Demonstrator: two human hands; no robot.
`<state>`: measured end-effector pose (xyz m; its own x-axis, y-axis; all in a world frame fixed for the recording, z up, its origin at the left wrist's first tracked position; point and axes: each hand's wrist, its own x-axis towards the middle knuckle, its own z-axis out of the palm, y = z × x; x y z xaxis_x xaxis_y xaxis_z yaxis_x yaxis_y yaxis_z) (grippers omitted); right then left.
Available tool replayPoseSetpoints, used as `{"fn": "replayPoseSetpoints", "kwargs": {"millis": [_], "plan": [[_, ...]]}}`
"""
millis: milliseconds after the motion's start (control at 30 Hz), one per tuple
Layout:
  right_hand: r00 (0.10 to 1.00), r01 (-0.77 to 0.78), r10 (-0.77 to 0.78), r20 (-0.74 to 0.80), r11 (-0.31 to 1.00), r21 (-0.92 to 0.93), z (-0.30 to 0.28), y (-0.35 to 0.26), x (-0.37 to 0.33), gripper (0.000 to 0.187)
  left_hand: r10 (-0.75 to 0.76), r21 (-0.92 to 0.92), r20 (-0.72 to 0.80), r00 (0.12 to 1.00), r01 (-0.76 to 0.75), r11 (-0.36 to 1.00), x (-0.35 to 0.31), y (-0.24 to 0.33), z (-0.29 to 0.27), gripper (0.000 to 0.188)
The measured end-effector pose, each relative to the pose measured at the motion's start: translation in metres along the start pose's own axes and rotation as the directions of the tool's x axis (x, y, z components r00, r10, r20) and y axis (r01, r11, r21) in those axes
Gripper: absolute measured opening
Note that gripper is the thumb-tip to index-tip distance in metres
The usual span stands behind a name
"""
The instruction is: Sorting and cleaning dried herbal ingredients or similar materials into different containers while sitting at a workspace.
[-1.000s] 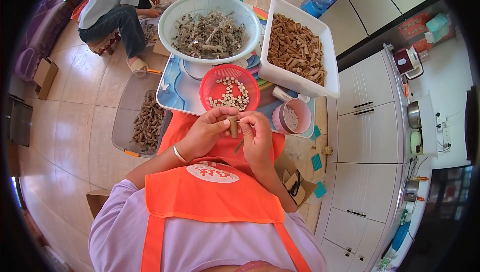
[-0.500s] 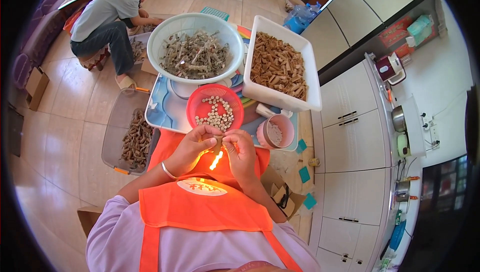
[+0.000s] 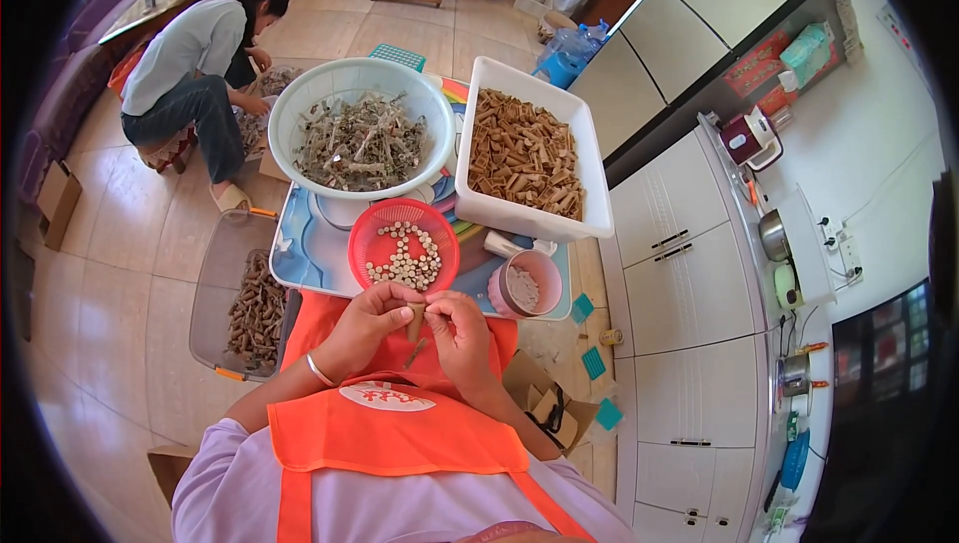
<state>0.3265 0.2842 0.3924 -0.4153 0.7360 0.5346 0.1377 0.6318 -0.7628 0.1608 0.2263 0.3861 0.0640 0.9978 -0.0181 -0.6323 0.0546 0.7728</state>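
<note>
Above my orange apron (image 3: 400,453), both hands meet at a small brown roll (image 3: 416,324). My left hand (image 3: 368,328) pinches it between thumb and fingers. My right hand (image 3: 462,335) closes at its other side, with the fingertips touching its top; they partly cover it. Just under the roll is a thin greenish-brown piece (image 3: 415,353); whether it hangs or lies on the apron I cannot tell. Right beyond my hands stands a red basket (image 3: 362,243) holding many small pale discs. To its right is a pink cup (image 3: 502,295) with whitish bits inside.
A pale bowl (image 3: 290,113) of greyish, shiny strips and a white tub (image 3: 599,193) of brown pieces stand on the low table (image 3: 310,238). A clear bin (image 3: 212,293) of brown rolls sits left on the floor. Farther left another person (image 3: 195,53) bends over. Cabinets (image 3: 689,283) line the right.
My view has shifted, so the table and basket appear lower and farther left. A bright yellow streak below my hands is gone. Both hands keep hold of the brown roll.
</note>
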Motion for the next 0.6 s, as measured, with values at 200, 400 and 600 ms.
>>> {"fn": "replayPoseSetpoints", "kwargs": {"millis": [200, 400, 600], "plan": [[0.998, -0.005, 0.004, 0.069, 1.0, 0.006, -0.004, -0.001, 0.003, 0.01, -0.035, -0.029, -0.045, 0.998, 0.034, 0.999, -0.001, 0.0, -0.002, 0.016], [0.995, 0.021, -0.018, 0.097, 0.999, -0.026, 0.003, 0.005, -0.001, 0.011, -0.035, 0.065, -0.05, 0.998, 0.038, 0.997, -0.007, 0.0, -0.012, 0.016], [0.968, 0.083, -0.076, 0.241, 0.996, -0.019, 0.004, -0.004, 0.019, 0.028, 0.03, -0.143, -0.234, 0.972, -0.064, 0.988, -0.03, 0.021, -0.031, 0.022]]}}
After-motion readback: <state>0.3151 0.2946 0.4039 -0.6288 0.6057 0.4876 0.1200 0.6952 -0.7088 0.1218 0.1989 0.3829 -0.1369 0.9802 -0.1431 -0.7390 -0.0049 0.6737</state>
